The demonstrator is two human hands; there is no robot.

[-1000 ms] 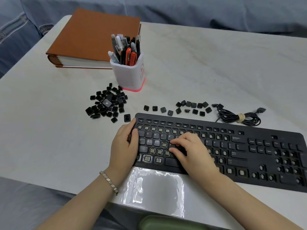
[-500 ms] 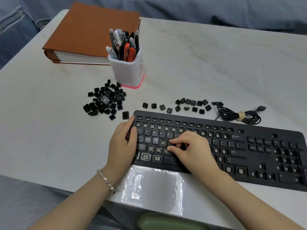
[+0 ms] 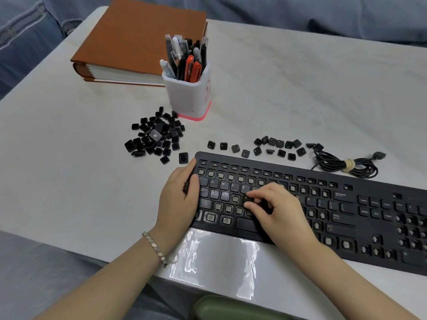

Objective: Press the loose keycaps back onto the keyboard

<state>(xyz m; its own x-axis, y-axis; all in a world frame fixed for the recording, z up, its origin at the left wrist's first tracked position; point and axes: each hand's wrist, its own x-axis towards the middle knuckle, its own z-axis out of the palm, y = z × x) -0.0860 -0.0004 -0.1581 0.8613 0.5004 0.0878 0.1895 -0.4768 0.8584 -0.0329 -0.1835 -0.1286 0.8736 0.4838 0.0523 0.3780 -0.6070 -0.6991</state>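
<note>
single head view, looking forward and down from close above keyboard (image 3: 323, 211) on table (image 3: 300, 100)

Matt black plastic keyboard (image 3: 346, 204); glossy film (image 3: 215, 257).

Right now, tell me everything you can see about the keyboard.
The keyboard is a black, full-size plastic board lying flat along the near edge of the white table, its right end running out of frame. Many keycaps are missing, exposing pale switch domes; Q, W, E, R, A and S are seated. The left hand grips its left edge, while the right hand rests fingertips on the home-row area. Its bundled cable lies behind it. Loose keycaps lie just beyond its back edge.
</note>
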